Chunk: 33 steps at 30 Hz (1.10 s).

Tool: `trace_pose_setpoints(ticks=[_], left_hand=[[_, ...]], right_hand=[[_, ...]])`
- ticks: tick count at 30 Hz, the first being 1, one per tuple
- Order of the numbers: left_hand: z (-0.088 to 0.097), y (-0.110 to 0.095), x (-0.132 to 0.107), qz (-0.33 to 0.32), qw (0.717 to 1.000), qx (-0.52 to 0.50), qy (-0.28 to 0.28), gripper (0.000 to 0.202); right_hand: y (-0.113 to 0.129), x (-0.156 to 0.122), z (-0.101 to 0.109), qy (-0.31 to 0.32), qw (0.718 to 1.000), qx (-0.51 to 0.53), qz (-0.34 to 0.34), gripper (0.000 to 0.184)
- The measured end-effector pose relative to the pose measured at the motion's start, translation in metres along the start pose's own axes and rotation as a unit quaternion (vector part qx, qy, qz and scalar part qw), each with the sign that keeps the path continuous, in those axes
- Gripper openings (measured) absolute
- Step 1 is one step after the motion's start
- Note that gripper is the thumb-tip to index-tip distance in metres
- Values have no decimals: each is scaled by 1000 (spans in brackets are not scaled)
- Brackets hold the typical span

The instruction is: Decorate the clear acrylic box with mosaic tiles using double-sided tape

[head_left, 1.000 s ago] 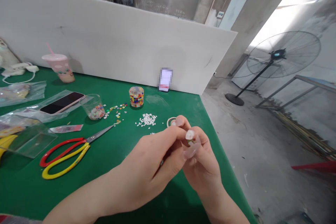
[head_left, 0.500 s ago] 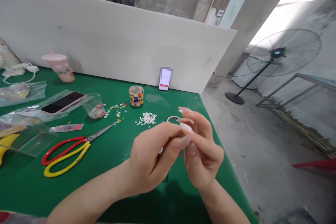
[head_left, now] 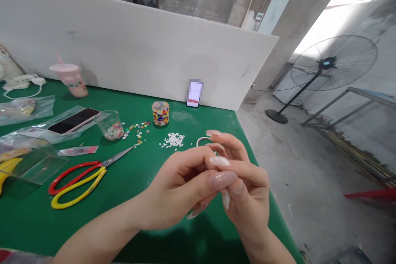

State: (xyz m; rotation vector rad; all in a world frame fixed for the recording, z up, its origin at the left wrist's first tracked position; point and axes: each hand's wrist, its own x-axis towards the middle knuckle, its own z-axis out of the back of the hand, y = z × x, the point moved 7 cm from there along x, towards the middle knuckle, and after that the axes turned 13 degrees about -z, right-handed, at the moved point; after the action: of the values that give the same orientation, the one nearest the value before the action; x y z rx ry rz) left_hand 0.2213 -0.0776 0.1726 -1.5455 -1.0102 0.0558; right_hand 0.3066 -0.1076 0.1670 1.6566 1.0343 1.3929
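Note:
My left hand (head_left: pixel 185 183) and my right hand (head_left: pixel 247 181) meet above the front right part of the green table, fingertips touching. Both are closed in a pinch, and whatever lies between them is hidden by the fingers. Just behind the fingers shows a pale curved band (head_left: pixel 198 141), like part of a ring; I cannot tell whether a hand touches it. Past my left hand lies a pile of small white pieces (head_left: pixel 174 140). Behind that stands a round clear container (head_left: pixel 161 114) covered in coloured squares.
Scissors (head_left: pixel 103 169) with red and yellow handles lie at left. A tipped clear cup (head_left: pixel 113 128) holds small pieces, with coloured bits (head_left: pixel 139 128) scattered alongside. Farther back are a dark phone (head_left: pixel 74 121), a pink drink cup (head_left: pixel 69 78) and a lit phone (head_left: pixel 194 93) against the white panel.
My left thumb and fingers have shifted slightly right and down, now overlapping the right fingertips more. The right hand has turned a little. Things on the table have stayed put.

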Motion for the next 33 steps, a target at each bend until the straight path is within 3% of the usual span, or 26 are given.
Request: trace_pose_setpoints(ticks=[4,8,11,16,19,22,27,33], left_hand=[[-2,10,-2,12,999,-20,-42,39],[3,6,-6,-18,994,72,-84,42],[-2,-2,-11,-15,991,121,-48,44],[-14,-14,-17,40,995,96,-6,36],[-16,-13,-19,84,992,96,-14,36],[-13,-11,-18,77,993,84,-20,37],[-16,-5,-18,94,994,19,61,32],[-15,-4,-19,118,991,-23,53,28]], right_hand=[[-1,-4,1,-5,1000,25,-8,17],[0,-1,3,-30,999,22,2,15],[0,4,8,-43,999,30,1,12],[5,9,13,-42,999,0,17,11],[7,8,11,-17,999,13,26,11],[-1,11,5,38,997,71,-16,12],[-19,15,-3,117,977,151,-97,11],[-29,14,-6,140,958,199,-150,9]])
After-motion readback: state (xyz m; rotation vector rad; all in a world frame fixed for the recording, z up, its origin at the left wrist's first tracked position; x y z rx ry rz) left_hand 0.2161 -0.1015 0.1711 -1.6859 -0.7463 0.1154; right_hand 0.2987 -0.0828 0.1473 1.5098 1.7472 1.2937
